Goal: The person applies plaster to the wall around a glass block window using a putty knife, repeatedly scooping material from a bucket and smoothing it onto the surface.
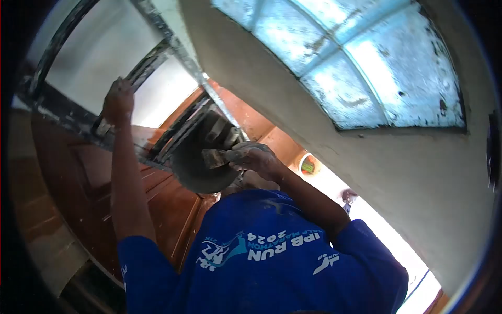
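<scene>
My left hand (pixel 119 102) is wrapped round a rung of a paint-spattered metal ladder (pixel 149 62) at the upper left. My right hand (pixel 259 159) is closed on the handle of a putty knife (pixel 213 158), its short, wide blade pointing left. Beneath the blade is a round, dark grey basin (pixel 198 180), set close against the ladder. Some greyish objects (pixel 222 131) show at the basin's far side, but I cannot make out what they are. The front of my blue shirt fills the lower middle.
A grey plastered wall (pixel 418 193) with a glass-block window (pixel 350 68) rises on the right. Brown wooden panels (pixel 167 209) stand at the left. Down below is a white bucket (pixel 301 163) with green and orange contents. Part of another person (pixel 348 197) appears near the wall.
</scene>
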Action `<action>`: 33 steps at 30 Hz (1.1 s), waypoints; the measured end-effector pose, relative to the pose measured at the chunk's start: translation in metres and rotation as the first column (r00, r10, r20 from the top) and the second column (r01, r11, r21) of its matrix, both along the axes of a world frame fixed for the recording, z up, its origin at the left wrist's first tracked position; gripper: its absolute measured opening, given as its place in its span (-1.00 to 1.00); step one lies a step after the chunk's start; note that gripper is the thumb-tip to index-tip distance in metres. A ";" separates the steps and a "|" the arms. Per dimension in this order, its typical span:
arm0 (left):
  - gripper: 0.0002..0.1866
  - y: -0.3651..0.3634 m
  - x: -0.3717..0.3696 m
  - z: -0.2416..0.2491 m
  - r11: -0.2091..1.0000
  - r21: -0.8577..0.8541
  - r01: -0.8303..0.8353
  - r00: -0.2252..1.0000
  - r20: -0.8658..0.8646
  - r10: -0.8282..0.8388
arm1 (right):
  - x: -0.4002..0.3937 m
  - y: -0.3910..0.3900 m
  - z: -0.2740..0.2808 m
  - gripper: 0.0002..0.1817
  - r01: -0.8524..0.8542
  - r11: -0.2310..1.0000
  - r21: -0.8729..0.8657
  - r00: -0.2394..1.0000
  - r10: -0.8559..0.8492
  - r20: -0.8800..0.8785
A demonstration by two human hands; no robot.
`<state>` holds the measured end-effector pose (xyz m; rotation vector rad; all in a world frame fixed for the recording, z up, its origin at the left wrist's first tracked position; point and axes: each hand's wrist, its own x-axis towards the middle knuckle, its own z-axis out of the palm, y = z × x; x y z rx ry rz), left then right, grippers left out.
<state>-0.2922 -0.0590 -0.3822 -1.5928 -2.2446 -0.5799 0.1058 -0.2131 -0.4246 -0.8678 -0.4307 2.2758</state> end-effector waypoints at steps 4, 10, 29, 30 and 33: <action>-0.60 0.011 -0.005 -0.010 0.992 -0.126 -0.030 0.997 0.073 0.040 | 0.023 -0.001 0.001 -0.64 0.000 0.982 0.186 0.982 -0.035 0.183; -0.58 0.007 -0.013 -0.013 0.994 0.016 -0.104 0.994 0.027 0.104 | -0.011 0.010 -0.032 -0.67 -0.473 0.833 0.285 0.706 0.165 0.689; -0.58 0.006 -0.002 -0.009 0.988 0.107 -0.112 0.992 -0.047 0.117 | -0.180 0.004 -0.197 -0.63 -0.664 0.688 0.293 0.353 -0.057 0.934; -0.58 0.006 -0.001 -0.007 0.989 0.095 -0.113 0.992 -0.036 0.117 | -0.168 0.005 -0.191 -0.60 -0.641 0.705 0.304 0.380 -0.053 0.924; -0.57 0.005 0.000 -0.003 0.990 0.076 -0.115 0.993 -0.022 0.117 | -0.124 0.002 -0.168 -0.58 -0.698 0.604 0.386 0.481 -0.005 0.877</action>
